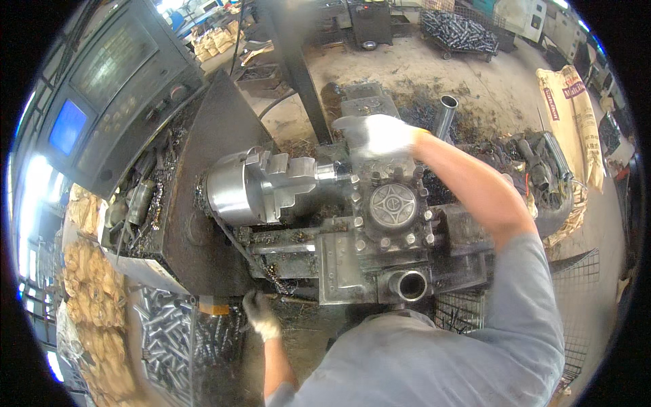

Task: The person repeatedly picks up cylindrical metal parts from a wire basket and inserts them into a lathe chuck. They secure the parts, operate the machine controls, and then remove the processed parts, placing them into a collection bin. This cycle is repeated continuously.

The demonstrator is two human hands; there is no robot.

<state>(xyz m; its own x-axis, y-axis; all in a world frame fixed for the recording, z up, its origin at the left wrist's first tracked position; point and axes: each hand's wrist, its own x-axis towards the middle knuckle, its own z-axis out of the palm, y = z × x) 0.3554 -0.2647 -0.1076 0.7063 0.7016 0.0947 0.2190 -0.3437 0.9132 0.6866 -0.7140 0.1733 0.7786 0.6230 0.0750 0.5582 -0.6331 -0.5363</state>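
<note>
My right hand (381,136), in a white glove, is over the back of the lathe's tool turret (393,205). Motion smears its fingers, so I cannot see whether they hold anything. Left of the turret, a shiny chuck (234,186) with stepped jaws (281,178) has a short bright metal workpiece (327,171) at its end. My left hand (261,315), gloved with darkened fingertips, hangs low in front of the machine, below the chuck's guard plate (203,203). Its fingers look stretched out and I see nothing held.
A bin of cut metal tubes (166,332) stands at lower left beside stacked brown sacks (95,298). An upright tube (445,117) rises behind the turret. The control panel (102,88) is at upper left. Metal chips (271,271) lie around the bed. A cart of parts (460,30) stands farther back.
</note>
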